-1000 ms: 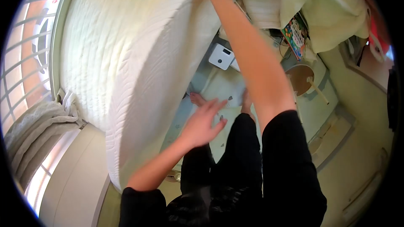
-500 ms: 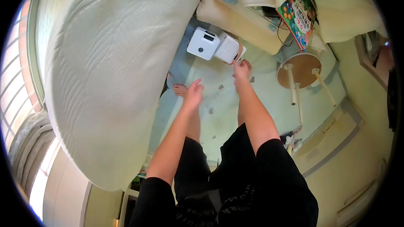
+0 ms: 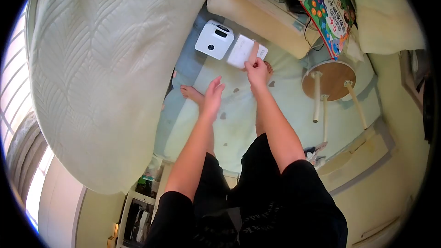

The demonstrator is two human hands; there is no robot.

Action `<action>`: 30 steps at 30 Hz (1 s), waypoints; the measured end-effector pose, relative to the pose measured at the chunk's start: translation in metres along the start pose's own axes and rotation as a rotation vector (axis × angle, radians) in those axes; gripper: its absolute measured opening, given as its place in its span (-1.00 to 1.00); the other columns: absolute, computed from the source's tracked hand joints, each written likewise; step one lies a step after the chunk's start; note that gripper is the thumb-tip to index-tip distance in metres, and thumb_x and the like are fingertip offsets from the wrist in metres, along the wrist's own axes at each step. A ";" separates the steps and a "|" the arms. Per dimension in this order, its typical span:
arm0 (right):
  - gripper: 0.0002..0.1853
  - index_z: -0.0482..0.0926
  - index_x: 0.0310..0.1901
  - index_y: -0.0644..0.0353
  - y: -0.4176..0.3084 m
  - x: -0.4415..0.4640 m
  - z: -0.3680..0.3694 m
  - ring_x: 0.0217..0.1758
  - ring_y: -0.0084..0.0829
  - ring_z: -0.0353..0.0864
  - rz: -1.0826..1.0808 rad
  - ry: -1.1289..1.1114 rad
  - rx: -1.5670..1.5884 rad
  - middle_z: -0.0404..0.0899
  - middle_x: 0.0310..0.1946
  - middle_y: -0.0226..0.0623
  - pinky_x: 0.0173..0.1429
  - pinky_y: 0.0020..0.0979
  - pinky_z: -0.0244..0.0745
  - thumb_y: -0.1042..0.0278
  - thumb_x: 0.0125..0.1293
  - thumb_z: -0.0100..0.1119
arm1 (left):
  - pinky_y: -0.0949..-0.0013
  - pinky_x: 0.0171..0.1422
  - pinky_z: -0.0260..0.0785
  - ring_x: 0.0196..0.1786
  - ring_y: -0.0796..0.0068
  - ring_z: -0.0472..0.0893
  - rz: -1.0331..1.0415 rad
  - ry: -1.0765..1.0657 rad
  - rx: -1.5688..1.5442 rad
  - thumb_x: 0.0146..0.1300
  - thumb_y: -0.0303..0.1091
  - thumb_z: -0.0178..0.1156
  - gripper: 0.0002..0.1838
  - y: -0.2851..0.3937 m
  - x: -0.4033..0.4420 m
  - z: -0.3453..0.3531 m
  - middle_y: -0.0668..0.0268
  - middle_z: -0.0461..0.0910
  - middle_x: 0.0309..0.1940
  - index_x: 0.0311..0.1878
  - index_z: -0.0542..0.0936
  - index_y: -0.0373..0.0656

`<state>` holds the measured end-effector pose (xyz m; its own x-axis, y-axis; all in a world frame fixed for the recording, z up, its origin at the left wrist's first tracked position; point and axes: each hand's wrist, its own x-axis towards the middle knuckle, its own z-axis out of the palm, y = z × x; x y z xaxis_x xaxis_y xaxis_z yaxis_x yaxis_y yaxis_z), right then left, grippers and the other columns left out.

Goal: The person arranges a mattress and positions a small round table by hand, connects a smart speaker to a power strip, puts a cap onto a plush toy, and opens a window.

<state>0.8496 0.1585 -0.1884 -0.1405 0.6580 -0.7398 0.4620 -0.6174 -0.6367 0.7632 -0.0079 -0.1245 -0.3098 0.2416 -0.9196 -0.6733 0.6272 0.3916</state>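
My right hand (image 3: 258,71) has its fingers pinched on the tan strap (image 3: 254,51) of a white box-like device (image 3: 240,50). Beside that one stands another white device (image 3: 214,39) with a dark slot and a round black button. My left hand (image 3: 213,93) hovers over the pale green sheet (image 3: 202,133), its fingers apart and nothing in them. My bare feet rest on the sheet near both hands.
A large white quilted mattress or pad (image 3: 101,64) leans along the left. On the right lies a round stool (image 3: 329,81) with its legs up. A colourful book (image 3: 328,16) and a cream cushion (image 3: 257,14) are at the top right. Shelves (image 3: 140,211) stand lower left.
My right hand came down from the upper quilt edge to the strapped device and now pinches its strap. My left hand moved slightly up. The quilted pad shifted left, and the view moved.
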 end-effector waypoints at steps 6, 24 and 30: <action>-0.75 0.59 -0.26 0.20 -0.023 -0.075 -0.048 -0.32 -0.14 0.59 -0.224 -0.157 -0.490 0.66 -0.32 -0.19 -0.12 -0.20 0.52 0.25 0.15 0.42 | 0.22 0.64 -0.04 0.65 0.26 0.13 -0.022 -0.032 -0.069 0.47 -0.01 0.22 -0.17 0.034 -0.002 0.012 0.20 0.08 0.67 0.70 0.10 0.13; -0.75 0.65 -0.11 0.04 -0.085 -0.220 0.003 0.04 -0.26 0.53 -0.869 -0.319 -0.963 0.53 -0.20 -0.40 0.46 0.04 0.06 0.34 0.15 0.39 | 0.07 0.62 0.21 0.57 0.15 0.31 0.263 -0.268 -0.507 -0.12 0.13 0.59 0.36 -0.004 -0.033 -0.051 0.21 0.28 0.55 0.72 -0.03 0.17; -0.57 0.64 0.14 0.07 -0.108 -0.242 0.019 0.13 -0.24 0.49 -0.902 -0.384 -0.856 0.54 -0.04 -0.29 0.44 0.05 0.15 0.31 0.20 0.35 | 0.03 0.54 0.38 0.50 0.14 0.42 0.219 -0.274 -0.736 -0.08 0.23 0.53 0.34 0.000 -0.062 -0.081 0.21 0.32 0.54 0.71 -0.02 0.13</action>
<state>0.8173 0.0577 0.0555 -0.8667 0.4417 -0.2317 0.4625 0.5379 -0.7048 0.7276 -0.0830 -0.0648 -0.3742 0.5346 -0.7577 -0.9149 -0.0794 0.3958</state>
